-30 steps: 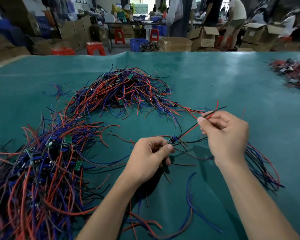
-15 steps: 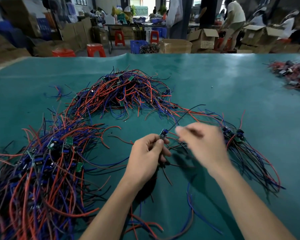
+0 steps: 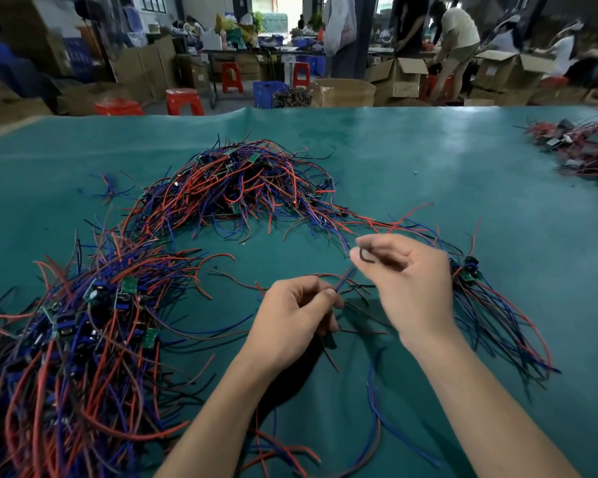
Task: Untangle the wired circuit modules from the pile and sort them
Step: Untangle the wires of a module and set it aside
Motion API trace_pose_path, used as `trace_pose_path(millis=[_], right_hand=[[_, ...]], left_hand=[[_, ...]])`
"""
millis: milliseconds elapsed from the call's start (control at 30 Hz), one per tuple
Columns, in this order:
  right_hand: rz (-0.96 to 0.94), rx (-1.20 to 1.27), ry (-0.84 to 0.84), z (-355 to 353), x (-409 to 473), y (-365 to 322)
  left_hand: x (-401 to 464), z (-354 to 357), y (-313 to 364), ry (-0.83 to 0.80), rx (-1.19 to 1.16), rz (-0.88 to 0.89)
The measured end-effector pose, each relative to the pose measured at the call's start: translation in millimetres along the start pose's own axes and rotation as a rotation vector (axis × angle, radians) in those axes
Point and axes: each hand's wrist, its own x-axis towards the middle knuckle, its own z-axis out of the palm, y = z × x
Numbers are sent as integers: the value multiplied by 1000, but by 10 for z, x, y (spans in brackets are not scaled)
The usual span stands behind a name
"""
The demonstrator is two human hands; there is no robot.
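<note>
Reaching out over the green table (image 3: 428,174), the left hand (image 3: 290,322) curls its fingers around a bunch of thin wires, a blue wire (image 3: 346,279) poking up past the thumb. Just above, the blurred right hand (image 3: 408,281) pinches a hooked black wire (image 3: 365,255) at its fingertips. Tangled wired modules (image 3: 94,322) lie heaped left, a sorted bundle (image 3: 491,305) right; behind, open cardboard boxes (image 3: 397,79), contents unclear.
</note>
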Motion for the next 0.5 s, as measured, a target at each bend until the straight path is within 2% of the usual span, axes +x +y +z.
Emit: trace_pose_path(millis=[133,267,433,500], right_hand=[[98,240,184,-119,92,-63],[57,406,310,-251,217,-355],[-77,459,170,57,325,-1033],[-82,451,30,307,377,-1286]], left_hand=[[-10,-8,31,-31,9,5],[-23,-6,54,-29,-10,20],[-20,4,36,24,15,17],[-20,13,34,31,13,2]])
